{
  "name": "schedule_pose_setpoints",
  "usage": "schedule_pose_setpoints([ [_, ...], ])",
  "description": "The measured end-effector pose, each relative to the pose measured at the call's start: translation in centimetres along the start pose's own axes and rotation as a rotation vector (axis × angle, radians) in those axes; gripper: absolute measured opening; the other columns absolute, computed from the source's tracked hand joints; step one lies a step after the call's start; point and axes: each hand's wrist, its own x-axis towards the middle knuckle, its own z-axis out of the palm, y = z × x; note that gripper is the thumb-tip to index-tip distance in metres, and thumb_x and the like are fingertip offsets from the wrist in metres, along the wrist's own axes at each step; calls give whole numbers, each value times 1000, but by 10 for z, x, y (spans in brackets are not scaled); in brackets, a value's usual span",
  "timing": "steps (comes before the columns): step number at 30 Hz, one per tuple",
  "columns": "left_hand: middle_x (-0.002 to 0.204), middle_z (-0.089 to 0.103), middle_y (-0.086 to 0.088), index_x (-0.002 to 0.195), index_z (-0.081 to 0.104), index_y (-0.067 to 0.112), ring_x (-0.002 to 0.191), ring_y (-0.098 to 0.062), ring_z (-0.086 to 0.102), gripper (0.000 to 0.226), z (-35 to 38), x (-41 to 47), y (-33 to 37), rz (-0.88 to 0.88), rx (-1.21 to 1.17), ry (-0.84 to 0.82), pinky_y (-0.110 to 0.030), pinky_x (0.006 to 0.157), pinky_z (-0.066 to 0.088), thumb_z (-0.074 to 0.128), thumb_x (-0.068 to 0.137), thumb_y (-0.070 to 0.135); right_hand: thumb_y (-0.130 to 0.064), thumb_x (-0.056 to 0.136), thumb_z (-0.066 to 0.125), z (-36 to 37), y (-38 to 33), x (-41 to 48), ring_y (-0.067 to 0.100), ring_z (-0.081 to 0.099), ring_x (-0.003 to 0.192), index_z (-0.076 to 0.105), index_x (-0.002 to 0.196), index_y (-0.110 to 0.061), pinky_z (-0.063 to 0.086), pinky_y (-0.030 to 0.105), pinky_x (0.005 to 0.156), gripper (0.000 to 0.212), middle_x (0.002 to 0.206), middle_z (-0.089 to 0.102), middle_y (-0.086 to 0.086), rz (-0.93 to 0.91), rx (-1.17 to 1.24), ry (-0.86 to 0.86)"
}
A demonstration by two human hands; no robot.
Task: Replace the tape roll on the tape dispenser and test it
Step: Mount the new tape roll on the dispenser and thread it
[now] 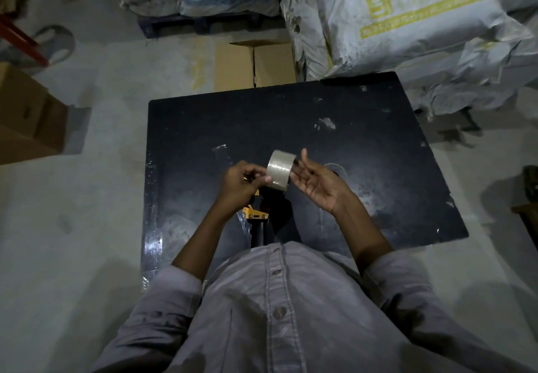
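Fingers (255, 172) of left hand (237, 184) pinch tape roll (279, 170); sack (422, 23) print unreadable.

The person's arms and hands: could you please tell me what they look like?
The left hand and right hand are bare: no gloves or wristwatch show. The left sleeve and right sleeve, of a grey buttoned shirt, are rolled up near the elbows.

grey button-front shirt (279, 308), long sleeves (171, 288) pushed up the forearms.
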Motion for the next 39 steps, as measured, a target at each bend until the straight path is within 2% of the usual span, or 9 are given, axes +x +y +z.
schedule_pose_setpoints([
  [7,86,74,-2,111,75,-10,60,3,66,17,8,1,-14,-86,-168,14,-17,59,50,81,98,-2,-1,93,87,14,25,1,26,81,112,69,146,-3,65,33,93,56,129,82,20,-259,-646,-6],
  [12,95,78,-2,121,76,-8,82,-5,74,32,5,2,-15,-71,-158,15,-30,79,60,82,90,-13,0,87,92,8,38,7,43,80,103,85,114,6,66,55,94,29,110,83,24,-766,-1324,101],
  [16,127,80,-17,152,59,8,104,-21,79,69,-1,9,-7,-222,-415,-59,-32,83,68,90,91,6,24,74,77,-5,35,5,43,78,89,88,95,5,66,46,78,30,92,83,20,-1160,-1693,-118],
  [20,131,78,-22,149,61,9,117,-40,81,69,4,14,-6,-317,-343,-17,-49,96,69,94,89,15,25,71,78,-8,35,8,44,79,95,88,99,4,65,42,74,37,98,82,18,-1282,-1833,-181],
  [24,141,71,-26,145,61,-3,122,-43,78,64,12,15,-7,-454,-545,43,-58,98,69,92,91,16,7,95,77,-9,40,7,39,69,117,82,120,1,62,48,91,27,126,71,20,-1092,-1663,153],
  [27,147,66,-27,148,61,-6,135,-45,70,58,19,17,-5,-551,-748,35,-57,114,60,83,100,18,-20,103,81,0,44,8,30,71,104,68,131,3,64,45,90,38,125,67,23,-702,-1256,439],
  [31,145,70,-28,147,63,-7,138,-45,70,52,34,16,-1,-580,-780,60,-57,118,57,78,104,18,-48,108,71,15,47,7,39,73,85,66,131,12,68,62,94,65,118,75,40,-170,-676,331],
  [37,129,76,-30,116,70,-1,119,-42,79,31,47,11,1,-562,-624,89,-49,96,70,84,99,20,-36,104,79,16,45,8,51,77,98,61,139,7,65,63,104,58,126,74,41,-101,-591,340],
  [39,130,76,-31,127,70,-6,117,-46,79,41,48,12,-2,-568,-578,86,-47,92,71,82,100,23,-33,106,76,13,42,11,55,79,106,63,140,7,66,60,104,53,118,75,38,-97,-603,369],
])
